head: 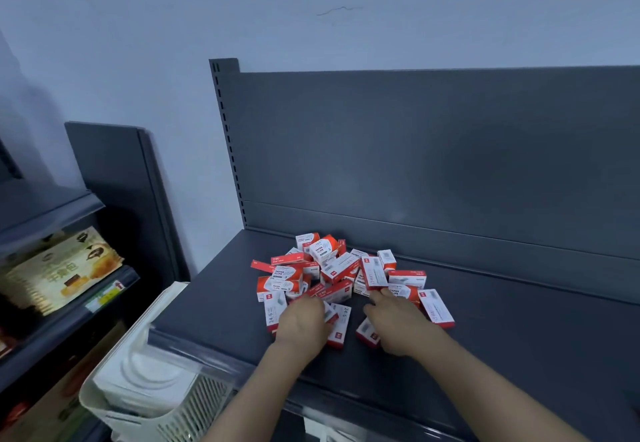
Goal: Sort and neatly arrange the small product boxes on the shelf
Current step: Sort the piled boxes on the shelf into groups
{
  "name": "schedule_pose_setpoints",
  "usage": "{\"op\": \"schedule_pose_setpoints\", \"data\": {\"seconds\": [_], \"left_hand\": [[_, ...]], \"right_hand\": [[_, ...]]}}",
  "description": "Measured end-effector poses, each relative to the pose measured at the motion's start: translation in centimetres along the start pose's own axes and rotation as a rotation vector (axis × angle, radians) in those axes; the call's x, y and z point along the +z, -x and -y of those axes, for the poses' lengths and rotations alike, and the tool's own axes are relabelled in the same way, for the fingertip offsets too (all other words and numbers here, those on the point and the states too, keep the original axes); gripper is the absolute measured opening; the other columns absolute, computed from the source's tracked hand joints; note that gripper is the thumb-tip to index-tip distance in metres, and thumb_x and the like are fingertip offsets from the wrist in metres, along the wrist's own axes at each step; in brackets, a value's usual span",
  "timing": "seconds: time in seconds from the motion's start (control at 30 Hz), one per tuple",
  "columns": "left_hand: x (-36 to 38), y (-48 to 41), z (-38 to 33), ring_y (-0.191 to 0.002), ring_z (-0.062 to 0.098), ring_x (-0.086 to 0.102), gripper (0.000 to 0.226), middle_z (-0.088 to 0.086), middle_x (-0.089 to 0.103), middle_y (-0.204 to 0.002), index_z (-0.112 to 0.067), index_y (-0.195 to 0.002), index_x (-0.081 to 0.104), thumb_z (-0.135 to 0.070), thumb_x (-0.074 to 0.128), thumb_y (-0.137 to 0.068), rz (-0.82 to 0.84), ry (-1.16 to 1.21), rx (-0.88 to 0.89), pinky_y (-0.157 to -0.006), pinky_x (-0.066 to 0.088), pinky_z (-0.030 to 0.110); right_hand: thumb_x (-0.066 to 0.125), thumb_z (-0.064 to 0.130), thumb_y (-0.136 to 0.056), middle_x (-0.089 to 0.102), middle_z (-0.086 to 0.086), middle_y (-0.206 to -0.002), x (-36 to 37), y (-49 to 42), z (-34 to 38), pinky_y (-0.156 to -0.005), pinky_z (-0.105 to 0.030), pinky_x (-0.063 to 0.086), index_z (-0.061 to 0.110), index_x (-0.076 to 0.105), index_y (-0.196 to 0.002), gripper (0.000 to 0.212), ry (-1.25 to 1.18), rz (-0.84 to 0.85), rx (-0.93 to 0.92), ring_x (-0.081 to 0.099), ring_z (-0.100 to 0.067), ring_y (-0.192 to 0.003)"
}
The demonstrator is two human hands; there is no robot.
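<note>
A loose heap of several small red-and-white product boxes (341,270) lies on the dark grey shelf (502,320), some flat, some on edge, some marked "PAPER CLIPS", others "24/6". My left hand (302,320) lies palm down on the near left of the heap, fingers over flat boxes. My right hand (394,318) rests at the near right, its fingertips touching a box standing on end (374,272). Whether either hand grips a box is hidden by the backs of the hands.
The shelf's grey back panel (433,151) rises behind the heap. Bare shelf surface stretches to the right. A white plastic basket (145,393) stands below the shelf's left front corner. At the left, another rack holds snack packets (62,268).
</note>
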State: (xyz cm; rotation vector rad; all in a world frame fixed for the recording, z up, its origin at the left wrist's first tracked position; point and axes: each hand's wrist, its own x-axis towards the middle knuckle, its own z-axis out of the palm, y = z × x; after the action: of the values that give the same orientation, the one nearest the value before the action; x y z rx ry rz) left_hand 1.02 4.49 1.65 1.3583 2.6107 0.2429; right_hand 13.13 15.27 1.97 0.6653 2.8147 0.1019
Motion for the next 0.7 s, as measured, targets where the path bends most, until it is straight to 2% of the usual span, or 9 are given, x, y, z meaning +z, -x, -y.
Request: {"op": "schedule_pose_setpoints", "data": {"seconds": [0.17,0.27,0.37,0.5,0.7], "left_hand": [[-1.4,-0.8,-1.0,-0.104,0.024,0.059,0.030,0.009,0.060,-0.115,-0.009,-0.110,0.059,-0.029,0.060,-0.087,-0.076,0.071,0.004,-0.086,0.048,0.032],[-2.3,-1.2,-2.4,-0.096,0.025,0.061,0.028,0.010,0.062,-0.108,-0.008,-0.103,0.061,-0.030,0.062,-0.086,-0.160,0.127,0.054,-0.078,0.047,0.032],[-2.9,-1.1,-4.8,-0.094,0.025,0.058,0.031,0.010,0.059,-0.107,-0.007,-0.105,0.060,-0.032,0.063,-0.086,-0.239,0.111,0.135,-0.074,0.041,0.029],[-2.6,-1.0,-10.3,-0.094,0.028,0.058,0.027,0.012,0.059,-0.101,-0.006,-0.093,0.060,-0.031,0.063,-0.085,-0.259,0.144,0.261,-0.074,0.040,0.031],[-0.3,1.5,-21.8,-0.098,0.027,0.056,0.027,0.008,0.055,-0.103,-0.010,-0.102,0.060,-0.031,0.062,-0.086,-0.238,0.210,0.413,-0.078,0.041,0.032]], "right_hand": [[0.061,0.024,-0.086,0.048,-0.008,-0.129,-0.1,0.9,-0.7,-0.100,-0.046,0.040,0.014,0.048,-0.127,0.044,-0.136,0.068,-0.084,0.045,-0.028,-0.120],[0.060,0.027,-0.087,0.046,-0.009,-0.129,0.2,2.4,-1.0,-0.098,-0.042,0.041,0.013,0.048,-0.129,0.046,-0.251,0.035,-0.047,0.045,-0.028,-0.118],[0.061,0.031,-0.086,0.050,-0.011,-0.124,0.4,4.3,-2.2,-0.091,-0.039,0.044,0.012,0.053,-0.121,0.041,-0.374,-0.073,0.028,0.050,-0.029,-0.113],[0.062,0.033,-0.085,0.054,-0.011,-0.121,-0.3,8.4,-6.1,-0.087,-0.035,0.043,0.013,0.054,-0.120,0.041,-0.417,-0.233,0.147,0.052,-0.028,-0.110],[0.061,0.036,-0.085,0.055,-0.009,-0.116,0.5,17.6,-14.4,-0.082,-0.034,0.042,0.009,0.055,-0.109,0.036,-0.399,-0.244,0.405,0.052,-0.027,-0.108]]}}
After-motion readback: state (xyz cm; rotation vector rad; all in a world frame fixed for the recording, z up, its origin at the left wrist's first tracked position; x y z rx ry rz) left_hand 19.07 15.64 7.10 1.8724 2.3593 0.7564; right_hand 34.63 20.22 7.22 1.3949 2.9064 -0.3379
